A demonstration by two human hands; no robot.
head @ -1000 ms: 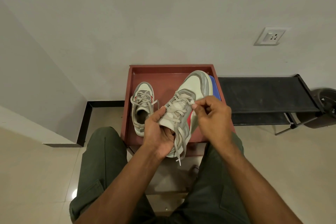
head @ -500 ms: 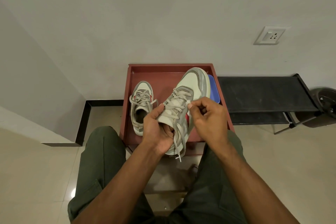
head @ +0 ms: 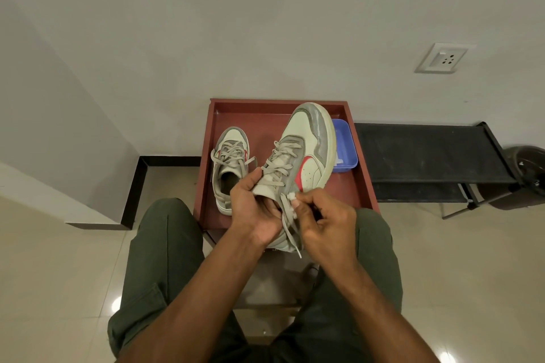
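Cradling the grey-and-white sneaker (head: 309,141) by its collar, the left hand (head: 255,209) tilts it toe-away above the front edge of the red tray (head: 345,186), probably exposing its side so the right hand (head: 327,224), pinching a small white wad (head: 291,196) beside the laces (head: 278,162), can dab there.

place: home, room corner | floor (head: 59,274): glossy beige tiles | wall (head: 236,23): plain white, socket (head: 442,58) far right, black skirting (head: 169,161) left | furniture: black rack (head: 427,153) right, red tray (head: 265,121) with worn sneaker (head: 228,165)
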